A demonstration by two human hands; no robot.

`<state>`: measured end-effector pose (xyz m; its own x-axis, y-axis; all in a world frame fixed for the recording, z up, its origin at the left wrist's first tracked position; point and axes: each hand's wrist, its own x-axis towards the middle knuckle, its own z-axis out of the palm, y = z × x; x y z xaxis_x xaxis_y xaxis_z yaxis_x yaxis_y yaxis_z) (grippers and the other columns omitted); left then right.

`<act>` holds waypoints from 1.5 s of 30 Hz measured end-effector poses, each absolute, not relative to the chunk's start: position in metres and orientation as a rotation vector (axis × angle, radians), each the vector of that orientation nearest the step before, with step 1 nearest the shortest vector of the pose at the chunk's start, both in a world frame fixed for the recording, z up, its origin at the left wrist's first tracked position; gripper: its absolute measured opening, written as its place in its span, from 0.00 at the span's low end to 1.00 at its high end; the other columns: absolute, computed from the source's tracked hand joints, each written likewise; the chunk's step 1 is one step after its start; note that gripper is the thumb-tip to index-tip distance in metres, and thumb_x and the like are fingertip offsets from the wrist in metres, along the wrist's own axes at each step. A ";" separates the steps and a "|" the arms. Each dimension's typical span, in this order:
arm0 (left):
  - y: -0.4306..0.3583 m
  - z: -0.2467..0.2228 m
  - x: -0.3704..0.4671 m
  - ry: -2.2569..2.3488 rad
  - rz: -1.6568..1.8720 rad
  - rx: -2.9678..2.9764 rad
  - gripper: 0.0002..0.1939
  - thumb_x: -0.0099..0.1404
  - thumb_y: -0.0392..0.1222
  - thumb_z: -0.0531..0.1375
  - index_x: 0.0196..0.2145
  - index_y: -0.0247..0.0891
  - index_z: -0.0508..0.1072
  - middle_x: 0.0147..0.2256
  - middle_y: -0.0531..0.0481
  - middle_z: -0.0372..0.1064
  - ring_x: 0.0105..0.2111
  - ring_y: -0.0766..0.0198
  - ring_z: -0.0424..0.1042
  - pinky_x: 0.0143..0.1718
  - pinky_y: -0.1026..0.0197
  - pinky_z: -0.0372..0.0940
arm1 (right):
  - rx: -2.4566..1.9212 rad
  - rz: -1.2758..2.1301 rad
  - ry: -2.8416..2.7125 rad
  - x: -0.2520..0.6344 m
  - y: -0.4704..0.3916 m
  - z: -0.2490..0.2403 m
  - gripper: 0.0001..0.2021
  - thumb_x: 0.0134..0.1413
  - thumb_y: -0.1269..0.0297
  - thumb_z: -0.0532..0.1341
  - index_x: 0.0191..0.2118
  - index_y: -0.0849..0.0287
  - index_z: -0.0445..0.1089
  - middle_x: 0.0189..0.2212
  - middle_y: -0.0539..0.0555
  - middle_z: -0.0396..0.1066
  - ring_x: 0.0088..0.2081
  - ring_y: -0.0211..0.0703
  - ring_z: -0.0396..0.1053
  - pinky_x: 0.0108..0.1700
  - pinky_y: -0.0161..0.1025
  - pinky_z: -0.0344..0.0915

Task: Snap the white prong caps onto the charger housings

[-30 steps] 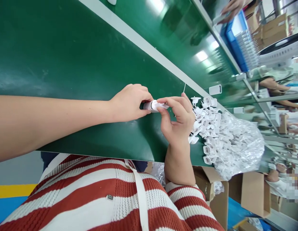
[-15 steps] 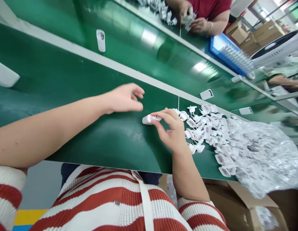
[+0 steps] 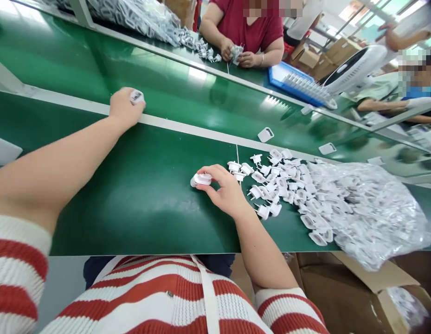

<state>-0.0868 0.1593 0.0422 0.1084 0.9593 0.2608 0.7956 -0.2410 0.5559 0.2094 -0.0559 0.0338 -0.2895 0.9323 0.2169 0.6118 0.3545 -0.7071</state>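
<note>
Out over the raised strip, my left hand (image 3: 124,109) is closed around a white charger housing (image 3: 136,97) whose end with dark slots faces up. My right hand (image 3: 226,191) is low over the green bench, thumb and fingers closed on the sides of a white charger (image 3: 201,179). A smooth white plug piece appears to lie on that charger's upper side; whether the two are joined I cannot tell. Just right of this hand, loose white plug pieces (image 3: 259,176) with pins lie scattered, running into a heap.
A clear plastic bag (image 3: 375,208) of plug pieces spills onto the bench (image 3: 142,204). More chargers (image 3: 266,134) lie on the green belt (image 3: 187,109) beyond the strip. A white object (image 3: 4,150) sits far left. Across, a co-worker's hands (image 3: 238,55) handle small parts near a blue tray (image 3: 295,86).
My left hand has reached forward and left, from open beside the right hand to closed on a charger housing at the belt. My right hand keeps its charger. The view has shifted.
</note>
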 end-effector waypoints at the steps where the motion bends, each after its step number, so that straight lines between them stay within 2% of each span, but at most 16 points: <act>1: 0.139 0.041 -0.082 1.725 0.825 2.077 0.24 0.76 0.47 0.58 0.62 0.26 0.70 0.54 0.42 0.74 0.49 0.58 0.70 0.60 0.47 0.69 | -1.352 0.681 -2.004 0.210 -0.056 0.035 0.13 0.64 0.69 0.68 0.52 0.48 0.74 0.46 0.51 0.76 0.45 0.47 0.76 0.48 0.45 0.76; 4: 0.074 0.033 -0.071 1.605 0.748 2.009 0.23 0.72 0.51 0.64 0.60 0.40 0.77 0.51 0.51 0.79 0.44 0.60 0.76 0.54 0.55 0.73 | -1.370 0.725 -1.996 0.212 -0.058 0.038 0.13 0.62 0.69 0.69 0.51 0.49 0.74 0.46 0.52 0.75 0.45 0.48 0.76 0.47 0.45 0.76; 7: 0.017 0.023 -0.065 1.518 0.716 1.993 0.23 0.68 0.49 0.65 0.59 0.42 0.78 0.53 0.47 0.79 0.52 0.50 0.77 0.59 0.49 0.72 | -1.378 0.728 -2.004 0.212 -0.059 0.039 0.13 0.62 0.70 0.69 0.50 0.49 0.74 0.45 0.52 0.74 0.46 0.49 0.75 0.47 0.47 0.76; 9: -0.011 0.019 -0.059 1.506 0.824 2.137 0.28 0.65 0.46 0.66 0.62 0.41 0.75 0.58 0.41 0.75 0.63 0.40 0.68 0.67 0.39 0.64 | -1.388 0.714 -2.013 0.212 -0.060 0.040 0.13 0.62 0.70 0.68 0.50 0.49 0.74 0.46 0.53 0.75 0.47 0.51 0.75 0.48 0.48 0.76; 11: -0.034 0.018 -0.049 1.425 1.011 2.344 0.33 0.64 0.44 0.67 0.66 0.40 0.69 0.66 0.37 0.68 0.70 0.36 0.59 0.72 0.33 0.53 | -1.387 0.718 -2.032 0.213 -0.061 0.042 0.13 0.63 0.70 0.68 0.51 0.50 0.74 0.47 0.53 0.75 0.49 0.52 0.75 0.50 0.49 0.75; 12: -0.042 0.017 -0.042 1.344 1.071 2.392 0.35 0.65 0.44 0.67 0.68 0.40 0.66 0.68 0.36 0.64 0.69 0.37 0.60 0.72 0.34 0.53 | -1.381 0.725 -2.046 0.214 -0.061 0.043 0.13 0.63 0.69 0.67 0.52 0.50 0.74 0.48 0.54 0.75 0.50 0.52 0.75 0.50 0.50 0.75; 13: -0.049 0.016 -0.034 1.251 1.075 2.377 0.36 0.67 0.44 0.66 0.70 0.41 0.64 0.69 0.36 0.63 0.65 0.41 0.67 0.70 0.36 0.58 | -1.368 0.734 -2.060 0.215 -0.061 0.044 0.13 0.64 0.69 0.67 0.53 0.51 0.74 0.49 0.55 0.76 0.51 0.53 0.75 0.52 0.51 0.75; 15: -0.057 0.013 -0.017 1.103 0.945 2.191 0.38 0.69 0.46 0.65 0.72 0.39 0.60 0.65 0.35 0.67 0.46 0.53 0.77 0.55 0.46 0.72 | -1.321 0.761 -2.086 0.217 -0.061 0.046 0.15 0.65 0.67 0.66 0.56 0.51 0.73 0.50 0.55 0.76 0.53 0.53 0.75 0.54 0.52 0.74; 17: -0.056 0.009 -0.002 1.058 0.800 1.965 0.37 0.69 0.49 0.66 0.71 0.37 0.63 0.53 0.40 0.75 0.32 0.61 0.74 0.39 0.55 0.72 | -1.271 0.766 -2.090 0.219 -0.060 0.047 0.14 0.68 0.64 0.65 0.57 0.51 0.75 0.52 0.56 0.76 0.54 0.52 0.74 0.55 0.52 0.74; 19: -0.050 0.005 0.008 1.073 0.757 1.867 0.28 0.69 0.54 0.66 0.61 0.36 0.75 0.37 0.48 0.76 0.28 0.62 0.70 0.33 0.58 0.67 | -1.247 0.706 -2.063 0.219 -0.059 0.047 0.11 0.69 0.64 0.63 0.53 0.51 0.78 0.49 0.56 0.77 0.51 0.50 0.75 0.52 0.49 0.75; 22: -0.038 0.002 0.013 1.041 0.805 1.922 0.20 0.71 0.58 0.65 0.46 0.39 0.82 0.26 0.53 0.68 0.25 0.63 0.66 0.31 0.60 0.62 | -1.289 0.639 -1.938 0.218 -0.057 0.046 0.07 0.66 0.66 0.65 0.44 0.52 0.82 0.39 0.53 0.77 0.43 0.46 0.75 0.46 0.44 0.75; 25: -0.035 0.002 0.010 0.986 0.838 1.983 0.18 0.72 0.56 0.65 0.47 0.39 0.83 0.25 0.54 0.67 0.24 0.64 0.64 0.31 0.60 0.62 | -1.369 0.675 -1.823 0.217 -0.059 0.047 0.05 0.63 0.64 0.68 0.42 0.51 0.83 0.35 0.51 0.78 0.39 0.45 0.76 0.41 0.42 0.76; 31: -0.037 0.003 0.010 0.999 0.819 2.008 0.17 0.72 0.54 0.64 0.47 0.38 0.83 0.25 0.53 0.68 0.26 0.62 0.67 0.33 0.60 0.64 | -1.445 0.435 -2.077 0.216 -0.068 0.053 0.09 0.70 0.64 0.62 0.45 0.49 0.82 0.42 0.53 0.80 0.43 0.46 0.77 0.43 0.43 0.74; 35: -0.038 0.005 0.011 1.008 0.806 2.013 0.15 0.72 0.51 0.64 0.46 0.39 0.83 0.28 0.51 0.71 0.27 0.62 0.68 0.35 0.60 0.65 | -1.451 0.605 -1.808 0.220 -0.066 0.055 0.06 0.70 0.64 0.63 0.44 0.52 0.79 0.42 0.52 0.79 0.41 0.44 0.76 0.43 0.42 0.76; 39: -0.038 0.004 0.012 1.006 0.822 2.015 0.14 0.71 0.50 0.64 0.47 0.38 0.83 0.26 0.52 0.69 0.26 0.63 0.67 0.35 0.60 0.64 | -1.369 0.508 -1.842 0.221 -0.066 0.058 0.06 0.67 0.64 0.66 0.46 0.49 0.81 0.41 0.51 0.79 0.44 0.46 0.77 0.48 0.45 0.76; 45: -0.036 0.002 0.012 0.983 0.834 2.004 0.13 0.71 0.51 0.64 0.43 0.38 0.82 0.30 0.50 0.72 0.28 0.62 0.69 0.33 0.59 0.62 | -1.382 0.471 -1.921 0.216 -0.066 0.057 0.04 0.63 0.63 0.70 0.43 0.49 0.82 0.39 0.50 0.82 0.41 0.47 0.79 0.47 0.47 0.77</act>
